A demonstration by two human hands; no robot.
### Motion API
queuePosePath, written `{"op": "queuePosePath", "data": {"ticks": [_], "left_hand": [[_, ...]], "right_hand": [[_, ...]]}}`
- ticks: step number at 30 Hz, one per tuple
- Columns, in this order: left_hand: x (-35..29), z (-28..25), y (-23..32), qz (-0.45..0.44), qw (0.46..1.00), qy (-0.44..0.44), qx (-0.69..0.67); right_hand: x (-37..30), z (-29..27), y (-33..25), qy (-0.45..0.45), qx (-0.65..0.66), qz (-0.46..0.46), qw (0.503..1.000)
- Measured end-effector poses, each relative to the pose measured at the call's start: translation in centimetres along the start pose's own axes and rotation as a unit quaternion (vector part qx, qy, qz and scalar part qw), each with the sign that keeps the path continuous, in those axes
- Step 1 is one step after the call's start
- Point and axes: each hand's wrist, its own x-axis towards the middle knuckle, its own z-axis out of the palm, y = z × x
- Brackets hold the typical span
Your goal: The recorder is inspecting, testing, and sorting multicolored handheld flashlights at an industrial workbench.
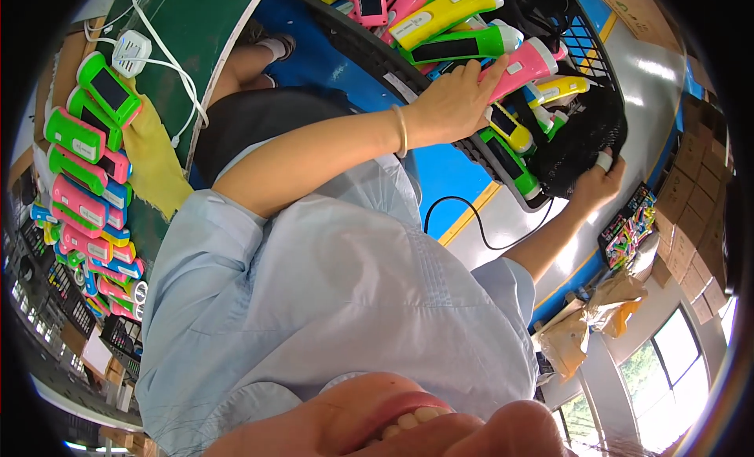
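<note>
My left hand (452, 103) reaches across to a black plastic crate (377, 64) and is closed on a pink flashlight (518, 68) with a pale end. The flashlight lies over other flashlights in the crate, among them a yellow one (448, 15) and a green one (459, 44) with a dark panel. At the crate's near right corner is my right hand (601, 182), white wrapping on one finger. Its fingers curl over the crate edge beside a black mesh (577, 143); their tips are partly hidden.
On the left, a green table (196, 33) carries stacked flashlights (78, 146), a yellow cloth (155, 154) and a white power plug block (131, 52) with cables. A black cable (479, 229) hangs near the crate. Cardboard boxes (691, 190) stand at the right.
</note>
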Motion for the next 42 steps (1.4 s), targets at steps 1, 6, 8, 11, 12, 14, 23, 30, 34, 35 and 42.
{"op": "queuePosePath", "data": {"ticks": [1,6,8,11,12,14,23,30,34,35,42], "left_hand": [[0.7,-0.2,0.4,-0.023,0.997,-0.069,0.012],[1.5,2.7,-0.6,-0.018,0.985,-0.156,0.074],[1.3,3.0,-0.9,-0.024,0.991,-0.121,0.055],[1.5,3.1,-1.0,0.018,0.983,-0.174,0.061],[1.9,2.8,-0.5,-0.005,0.982,-0.174,0.076],[2.8,2.2,0.0,-0.144,0.941,-0.282,-0.119],[2.3,3.8,-1.1,-0.006,0.986,-0.134,0.096],[-0.5,0.7,-1.2,0.072,0.990,-0.052,0.111],[-3.7,-3.7,-0.8,0.039,0.985,-0.165,0.005],[-5.0,-4.4,-1.3,0.015,0.981,-0.188,-0.035],[-19.6,-24.8,0.3,-0.116,0.933,0.029,-0.341]], "right_hand": [[0.4,-0.8,0.1,-0.003,0.012,-0.019,1.000],[0.6,-1.1,-1.3,-0.026,0.014,-0.059,0.998],[0.1,0.1,-1.3,-0.069,-0.048,-0.044,0.996],[-0.7,2.4,-1.5,-0.112,-0.040,-0.078,0.990],[-0.6,3.2,-1.9,-0.109,-0.026,-0.103,0.988],[-0.2,3.4,-2.5,-0.101,-0.069,-0.074,0.990],[-1.0,8.4,-9.2,-0.195,0.111,-0.177,0.958],[1.6,13.3,-12.9,-0.193,0.126,-0.238,0.943],[-1.9,13.4,-18.8,-0.178,0.227,-0.270,0.919],[-3.2,13.1,-20.6,-0.190,0.209,-0.267,0.921],[-13.0,13.9,-28.0,-0.341,0.378,-0.386,0.769]]}}
